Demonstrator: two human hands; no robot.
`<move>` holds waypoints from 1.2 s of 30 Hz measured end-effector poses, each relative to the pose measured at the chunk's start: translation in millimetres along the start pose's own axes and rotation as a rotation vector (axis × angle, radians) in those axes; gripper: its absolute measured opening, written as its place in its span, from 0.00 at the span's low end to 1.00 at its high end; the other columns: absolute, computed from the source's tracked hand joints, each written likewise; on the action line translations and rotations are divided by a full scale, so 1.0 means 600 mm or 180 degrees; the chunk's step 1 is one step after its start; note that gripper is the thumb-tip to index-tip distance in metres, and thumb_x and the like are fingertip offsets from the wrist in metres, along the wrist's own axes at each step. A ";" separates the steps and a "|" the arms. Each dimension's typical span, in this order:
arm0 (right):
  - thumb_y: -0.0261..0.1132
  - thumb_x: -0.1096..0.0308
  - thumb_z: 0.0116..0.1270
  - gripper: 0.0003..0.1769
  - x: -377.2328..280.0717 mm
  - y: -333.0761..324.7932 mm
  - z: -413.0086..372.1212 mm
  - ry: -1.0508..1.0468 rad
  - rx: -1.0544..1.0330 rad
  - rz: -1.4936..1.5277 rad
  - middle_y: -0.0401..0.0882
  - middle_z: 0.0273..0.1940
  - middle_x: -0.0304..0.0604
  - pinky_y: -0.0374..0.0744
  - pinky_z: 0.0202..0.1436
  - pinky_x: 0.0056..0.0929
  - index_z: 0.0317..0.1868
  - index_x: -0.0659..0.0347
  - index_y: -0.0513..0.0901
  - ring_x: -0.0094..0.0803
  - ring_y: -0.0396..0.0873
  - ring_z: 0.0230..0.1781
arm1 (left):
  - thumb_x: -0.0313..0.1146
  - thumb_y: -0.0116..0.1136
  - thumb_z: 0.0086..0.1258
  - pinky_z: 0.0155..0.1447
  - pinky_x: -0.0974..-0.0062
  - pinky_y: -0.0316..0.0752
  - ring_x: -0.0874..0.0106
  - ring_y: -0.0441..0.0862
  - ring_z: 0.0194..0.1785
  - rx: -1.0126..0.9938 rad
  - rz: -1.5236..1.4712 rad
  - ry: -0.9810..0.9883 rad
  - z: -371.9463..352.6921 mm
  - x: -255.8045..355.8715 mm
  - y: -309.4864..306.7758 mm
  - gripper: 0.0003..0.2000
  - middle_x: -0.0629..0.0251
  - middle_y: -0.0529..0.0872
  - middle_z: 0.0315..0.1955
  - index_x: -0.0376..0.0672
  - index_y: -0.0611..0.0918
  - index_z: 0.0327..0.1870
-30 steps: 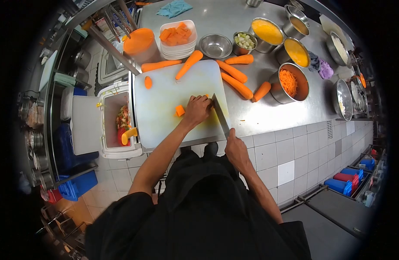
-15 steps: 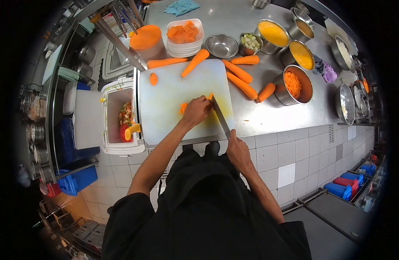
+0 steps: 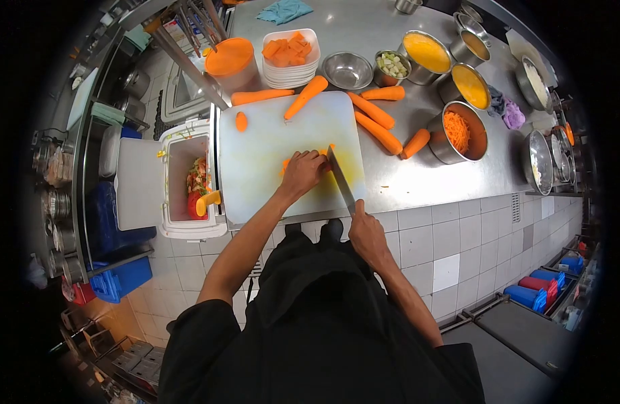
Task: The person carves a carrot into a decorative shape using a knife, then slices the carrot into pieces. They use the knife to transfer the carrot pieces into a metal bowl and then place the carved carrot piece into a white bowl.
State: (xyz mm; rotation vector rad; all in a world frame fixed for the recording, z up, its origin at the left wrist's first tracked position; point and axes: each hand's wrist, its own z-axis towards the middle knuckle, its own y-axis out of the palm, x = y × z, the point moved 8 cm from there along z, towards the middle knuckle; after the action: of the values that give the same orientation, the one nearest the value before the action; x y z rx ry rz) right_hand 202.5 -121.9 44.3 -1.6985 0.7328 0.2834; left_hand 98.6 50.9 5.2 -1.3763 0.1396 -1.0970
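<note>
On the white cutting board (image 3: 263, 155), my left hand (image 3: 303, 174) is closed over a small carrot piece (image 3: 332, 146), most of it hidden under the fingers. My right hand (image 3: 369, 236) grips the handle of a long kitchen knife (image 3: 342, 180). The blade's far end is at the carrot, right beside my left fingertips. Another bit of carrot (image 3: 285, 164) peeks out left of my left hand. A short carrot end (image 3: 241, 122) lies at the board's upper left, and a whole carrot (image 3: 306, 96) overlaps its far edge.
Several carrots (image 3: 378, 132) lie right of the board. Behind stand stacked white tubs (image 3: 281, 76) with carrot pieces, a steel bowl (image 3: 347, 69) and a pot of shredded carrot (image 3: 436, 140). An open bin (image 3: 170, 161) with scraps adjoins the board's left side.
The knife has shifted very slightly at the carrot, and my right hand a little left with it. My left hand stays in nearly the same place; the whole view has shifted slightly.
</note>
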 end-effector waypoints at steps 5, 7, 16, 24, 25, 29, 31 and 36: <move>0.51 0.78 0.69 0.12 0.005 0.018 0.000 0.0055 -0.0048 0.0077 0.82 0.31 0.72 0.79 0.40 0.65 0.52 0.70 0.64 0.71 0.82 0.34 | 0.30 0.65 0.66 0.49 0.65 0.70 0.65 0.83 0.38 0.0152 0.0015 0.0107 -0.008 0.006 -0.005 0.02 0.65 0.84 0.32 0.47 0.86 0.37; 0.51 0.77 0.69 0.13 -0.009 0.003 0.001 0.0023 -0.0009 0.0055 0.81 0.30 0.72 0.79 0.39 0.64 0.52 0.70 0.64 0.72 0.82 0.33 | 0.30 0.64 0.65 0.49 0.66 0.70 0.65 0.84 0.38 0.0109 0.0118 0.0104 -0.007 0.004 -0.008 0.03 0.65 0.84 0.31 0.47 0.86 0.37; 0.54 0.72 0.78 0.10 -0.014 0.021 0.004 -0.0033 0.0147 0.0124 0.80 0.26 0.71 0.76 0.36 0.66 0.50 0.68 0.62 0.72 0.80 0.31 | 0.27 0.63 0.65 0.48 0.64 0.73 0.63 0.84 0.38 0.0279 -0.0040 -0.0074 -0.004 -0.009 -0.056 0.03 0.63 0.85 0.34 0.44 0.85 0.38; 0.54 0.76 0.69 0.12 -0.033 0.019 0.007 -0.0051 0.0020 0.0146 0.82 0.30 0.72 0.79 0.37 0.64 0.49 0.69 0.64 0.70 0.82 0.33 | 0.28 0.64 0.68 0.44 0.63 0.77 0.62 0.84 0.38 0.0152 -0.0830 -0.0708 -0.049 -0.058 -0.106 0.04 0.63 0.84 0.39 0.44 0.84 0.41; 0.54 0.76 0.69 0.11 -0.032 0.022 0.005 -0.0016 -0.0017 0.0148 0.82 0.30 0.71 0.79 0.37 0.63 0.49 0.69 0.64 0.70 0.82 0.33 | 0.28 0.64 0.67 0.46 0.63 0.77 0.62 0.84 0.39 0.0097 -0.0797 -0.0589 -0.048 -0.050 -0.103 0.04 0.64 0.84 0.40 0.44 0.85 0.41; 0.53 0.75 0.71 0.10 -0.029 0.038 0.007 -0.0159 -0.0021 0.0046 0.82 0.30 0.71 0.79 0.37 0.63 0.49 0.68 0.64 0.70 0.82 0.32 | 0.29 0.65 0.66 0.50 0.62 0.75 0.63 0.82 0.43 0.0144 -0.0354 -0.0186 -0.052 -0.040 -0.083 0.02 0.66 0.84 0.39 0.45 0.86 0.37; 0.52 0.76 0.71 0.09 -0.040 0.024 0.003 0.0034 -0.0122 0.0132 0.82 0.30 0.71 0.79 0.37 0.64 0.48 0.68 0.64 0.70 0.82 0.32 | 0.28 0.67 0.63 0.51 0.65 0.72 0.64 0.80 0.43 0.0238 -0.0176 -0.0270 -0.053 -0.036 -0.085 0.02 0.69 0.85 0.38 0.47 0.87 0.34; 0.52 0.75 0.72 0.09 -0.029 0.033 0.007 0.0055 -0.0145 0.0038 0.82 0.29 0.71 0.78 0.38 0.65 0.48 0.68 0.64 0.71 0.82 0.33 | 0.30 0.67 0.63 0.51 0.66 0.68 0.68 0.78 0.44 0.0057 0.0275 -0.0009 -0.063 -0.009 -0.077 0.03 0.71 0.85 0.38 0.50 0.88 0.35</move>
State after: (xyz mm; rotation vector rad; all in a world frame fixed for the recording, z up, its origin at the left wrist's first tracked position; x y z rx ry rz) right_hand 177.9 -114.3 37.0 -1.7420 0.7544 0.2960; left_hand 46.1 36.2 30.4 -1.3437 0.1852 -1.0220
